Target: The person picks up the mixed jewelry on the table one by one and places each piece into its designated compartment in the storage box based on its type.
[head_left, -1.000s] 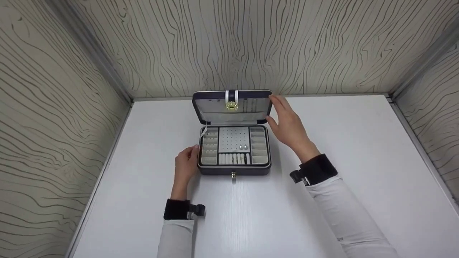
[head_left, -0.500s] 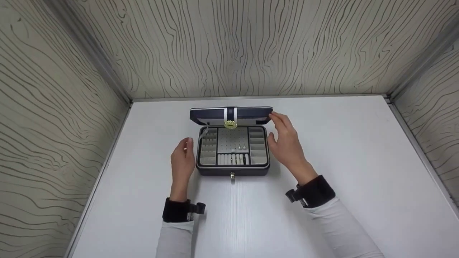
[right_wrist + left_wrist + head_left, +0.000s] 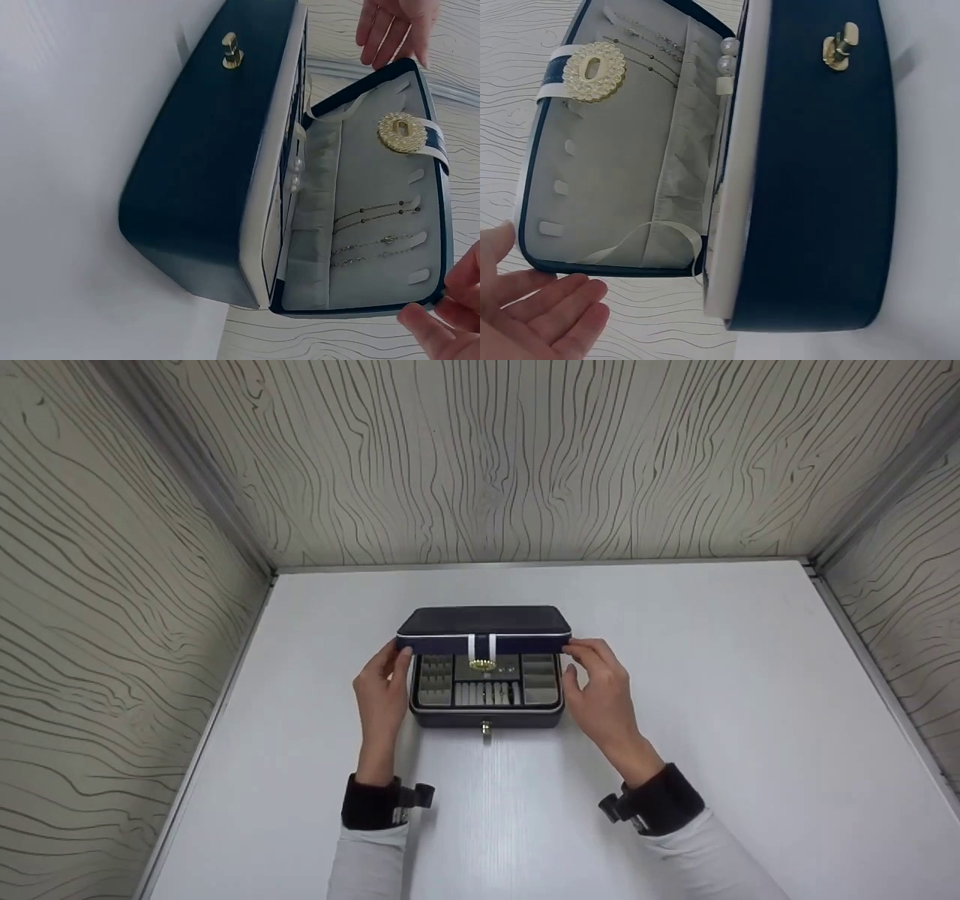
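Note:
A dark blue jewelry box (image 3: 487,718) stands on the white table with its lid (image 3: 484,621) tilted partway down over the tray. My left hand (image 3: 382,694) has its thumb on the lid's front left corner and a finger against the side; its other fingers (image 3: 577,315) extend loosely below. My right hand (image 3: 604,697) holds the lid's right corner, fingers at the front edge and thumb lower by the side. A gold oval clasp (image 3: 403,133) hangs on the lid's strap. Fine chains (image 3: 375,214) hang inside the lid. Pearl earrings (image 3: 727,56) sit in the tray, partly hidden.
A gold turn-lock (image 3: 487,728) sticks out from the box's front. Ring rolls (image 3: 487,693) and small compartments (image 3: 540,682) line the tray. A pale ribbon (image 3: 656,229) joins lid and base at the left. Wood-patterned panels (image 3: 487,465) rise behind the table.
The lid has swung forward and down from standing upright, with my right hand following its corner. My left hand moved from the box's left side up to the lid's left corner.

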